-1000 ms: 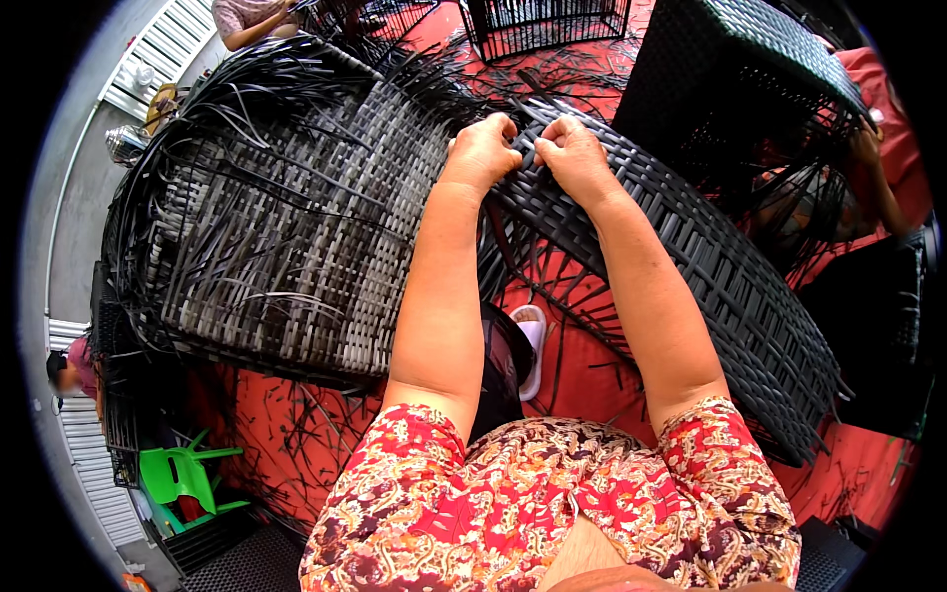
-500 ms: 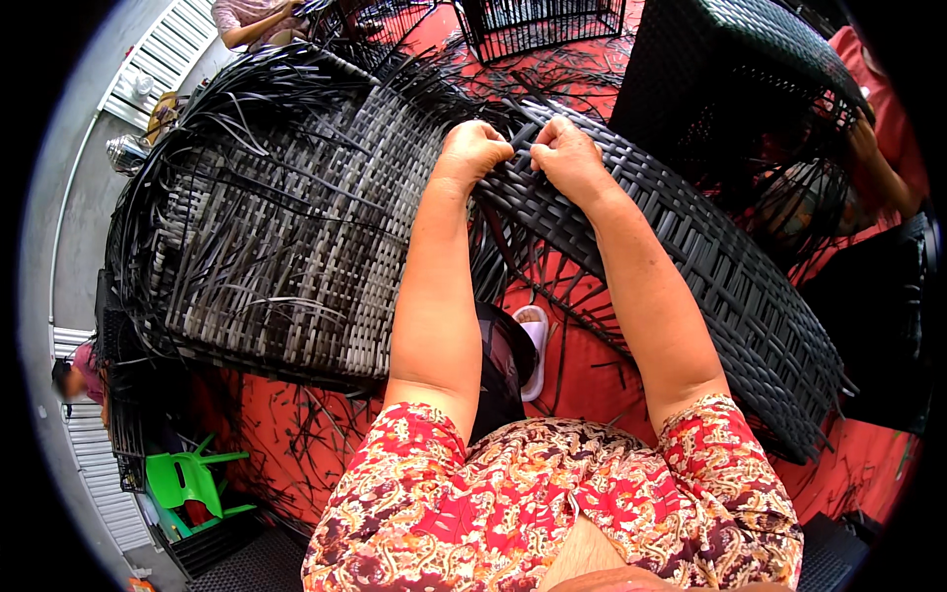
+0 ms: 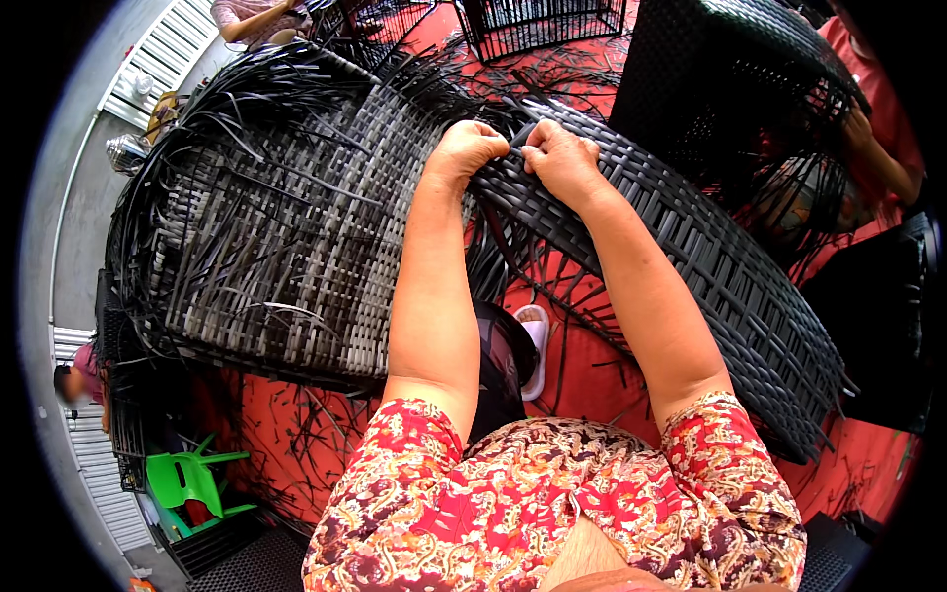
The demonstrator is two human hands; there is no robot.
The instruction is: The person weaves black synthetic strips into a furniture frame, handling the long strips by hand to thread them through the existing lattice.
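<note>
Hands: both up at the top edge of a black woven panel [image 3: 296,247], close together, nearly touching
Left hand [image 3: 466,148]: fist closed, clamped on black strips at the weave edge
Right hand [image 3: 560,158]: fingers curled tight, pinching a strip [image 3: 523,138] right beside the left hand
Woven panel: big, curved, black and grey strips, lying across the person's front, left part wide and flat, right part [image 3: 730,276] bending down toward the lower right
Loose strips [image 3: 247,89]: many unwoven ends sticking out along the far left rim and hanging under the panel
Floor [image 3: 592,365]: red covering, scattered black strip offcuts on it
Sandal [image 3: 533,335]: white, on the red floor under the panel, between the forearms
Sleeves [image 3: 730,464]: red floral pattern, both arms bare from the elbow
Chair [image 3: 192,483]: small, green plastic, lower left
Frames [image 3: 552,25]: black wire ones at the top, dark woven block [image 3: 730,79] at upper right
Other person: arm in red [image 3: 883,148] at the right edge, hand on the dark block; another at top left [image 3: 252,15], partly cut off
</note>
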